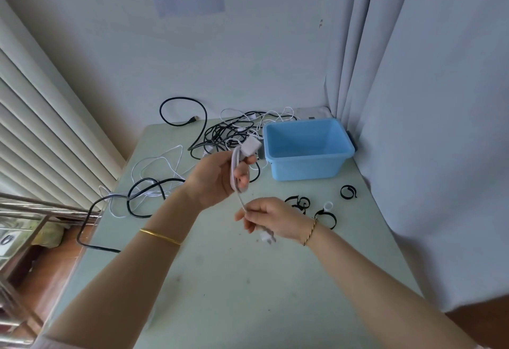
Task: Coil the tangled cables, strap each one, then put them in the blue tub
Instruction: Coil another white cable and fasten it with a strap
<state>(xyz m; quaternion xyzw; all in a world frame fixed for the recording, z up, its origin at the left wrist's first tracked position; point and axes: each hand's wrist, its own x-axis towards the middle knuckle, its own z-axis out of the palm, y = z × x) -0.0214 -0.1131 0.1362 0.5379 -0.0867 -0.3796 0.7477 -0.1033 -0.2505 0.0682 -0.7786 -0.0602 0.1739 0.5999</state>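
My left hand (220,176) grips a small coil of white cable (237,168) whose white plug block (251,147) sticks out above the fingers. Just below it, my right hand (271,219) pinches the free run of the same cable; its white connector end (267,237) hangs blurred under the palm. Both hands hover above the pale green table (234,279). The blue tub (307,147) stands at the back right with nothing in it. A tangle of black and white cables (231,131) lies behind my hands. Black straps (298,203) lie to the right.
More black and white cable (146,191) sprawls over the table's left edge, and a black lead (88,227) hangs off it. A small white ring (328,206) lies among further black straps (348,191). A curtain (427,100) hangs at the right, a metal rack (27,211) at the left.
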